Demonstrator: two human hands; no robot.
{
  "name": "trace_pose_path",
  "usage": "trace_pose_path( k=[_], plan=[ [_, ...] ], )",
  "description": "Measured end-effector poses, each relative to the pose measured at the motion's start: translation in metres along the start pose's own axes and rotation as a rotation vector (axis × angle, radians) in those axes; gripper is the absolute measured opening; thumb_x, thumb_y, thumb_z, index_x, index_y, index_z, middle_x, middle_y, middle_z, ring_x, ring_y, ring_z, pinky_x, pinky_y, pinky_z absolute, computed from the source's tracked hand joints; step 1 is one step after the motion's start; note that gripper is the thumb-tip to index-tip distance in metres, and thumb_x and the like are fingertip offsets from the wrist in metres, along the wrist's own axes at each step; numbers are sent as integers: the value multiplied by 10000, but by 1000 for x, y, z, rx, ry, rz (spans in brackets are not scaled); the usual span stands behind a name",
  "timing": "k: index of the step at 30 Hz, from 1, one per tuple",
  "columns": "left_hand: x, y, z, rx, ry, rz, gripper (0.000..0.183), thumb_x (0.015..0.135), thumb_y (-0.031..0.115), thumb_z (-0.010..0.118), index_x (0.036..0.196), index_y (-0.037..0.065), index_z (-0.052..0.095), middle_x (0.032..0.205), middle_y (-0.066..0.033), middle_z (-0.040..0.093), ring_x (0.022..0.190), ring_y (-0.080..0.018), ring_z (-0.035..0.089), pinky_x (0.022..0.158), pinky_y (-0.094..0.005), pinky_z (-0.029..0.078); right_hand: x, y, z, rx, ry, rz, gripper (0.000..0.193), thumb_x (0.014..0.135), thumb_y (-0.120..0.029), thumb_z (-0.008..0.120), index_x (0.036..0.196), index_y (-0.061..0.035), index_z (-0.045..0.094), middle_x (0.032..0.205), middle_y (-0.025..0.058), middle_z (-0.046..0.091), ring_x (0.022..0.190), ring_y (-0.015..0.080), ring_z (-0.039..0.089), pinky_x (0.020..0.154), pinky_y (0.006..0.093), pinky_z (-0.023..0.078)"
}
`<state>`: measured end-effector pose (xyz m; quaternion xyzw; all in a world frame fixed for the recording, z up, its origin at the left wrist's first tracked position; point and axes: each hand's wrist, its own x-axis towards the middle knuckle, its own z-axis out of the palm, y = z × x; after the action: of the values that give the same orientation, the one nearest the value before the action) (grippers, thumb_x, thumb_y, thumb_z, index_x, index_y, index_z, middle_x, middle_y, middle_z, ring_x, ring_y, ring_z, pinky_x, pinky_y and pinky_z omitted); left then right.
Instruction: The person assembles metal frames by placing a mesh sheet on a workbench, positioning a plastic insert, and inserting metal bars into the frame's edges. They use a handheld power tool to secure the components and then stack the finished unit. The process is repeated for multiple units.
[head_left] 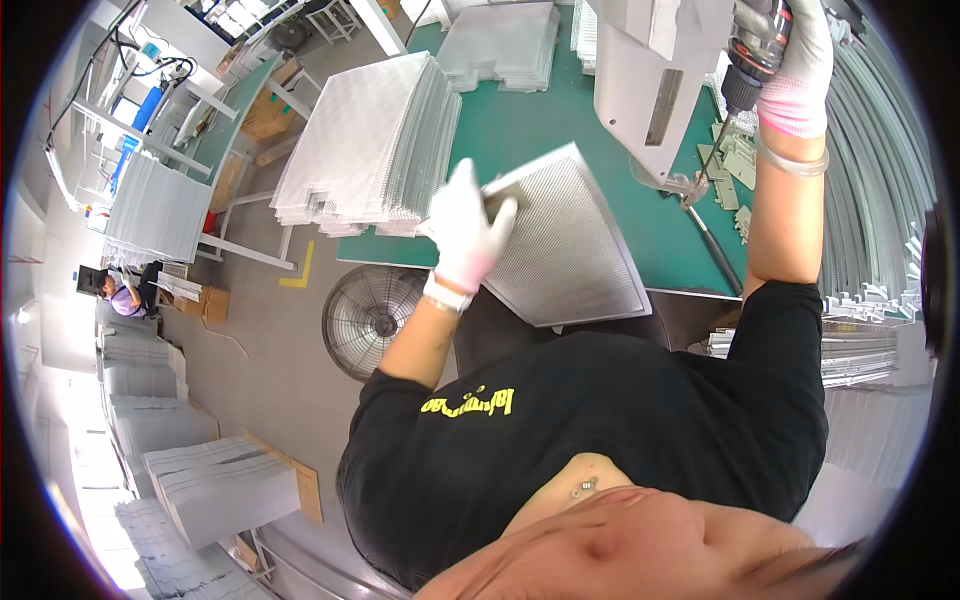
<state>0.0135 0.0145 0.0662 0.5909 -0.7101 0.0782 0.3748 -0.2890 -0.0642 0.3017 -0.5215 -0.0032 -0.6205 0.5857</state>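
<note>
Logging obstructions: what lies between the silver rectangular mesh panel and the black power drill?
In the head view, some flat green tabletop and the tall white machine housing lie between panel and drill.

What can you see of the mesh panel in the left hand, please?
The panel is a flat, four-sided grey sheet of fine mesh, metal by its look, with a paler rim. The gloved left hand holds it by its left side. It is askew, reaching past the near edge of the green table; whether they touch is unclear.
</note>
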Motion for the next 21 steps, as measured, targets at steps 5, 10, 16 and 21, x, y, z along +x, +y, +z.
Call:
trace_pose_path(
  k=[5, 10, 16, 21],
  plan=[
    [1, 58, 9, -264, -201, 220, 309, 713, 76, 686, 1003, 11, 600, 1262, -237, 556, 914, -392, 616, 856, -453, 499, -13, 9, 4, 79, 22, 69, 480, 998, -312, 560, 1358, -7, 473, 713, -15, 446, 484, 49, 381, 428, 177, 347],
    [-13, 115, -6, -265, -117, 348, 277, 653, 204, 773, 867, 89, 640, 1060, -145, 622, 797, -292, 614, 723, -442, 442, -40, 23, 22, 3, 169, 80, 533, 974, -396, 582, 1365, -51, 471, 701, -8, 474, 476, 62, 405, 420, 194, 337],
    [-15, 125, -5, -255, -75, 327, 311, 604, 281, 797, 856, 153, 668, 839, 2, 644, 723, -232, 605, 667, -403, 401, -57, 46, 14, -48, 176, -27, 550, 976, -413, 574, 1374, -50, 466, 693, -11, 476, 477, 69, 427, 422, 200, 351],
    [-18, 119, 1, -250, -108, 318, 297, 612, 273, 792, 861, 155, 682, 851, 0, 656, 716, -226, 612, 657, -401, 400, -51, 34, 44, -7, 318, -40, 536, 997, -398, 549, 1380, -37, 447, 686, -28, 459, 468, 42, 386, 426, 178, 330]
  ],
)
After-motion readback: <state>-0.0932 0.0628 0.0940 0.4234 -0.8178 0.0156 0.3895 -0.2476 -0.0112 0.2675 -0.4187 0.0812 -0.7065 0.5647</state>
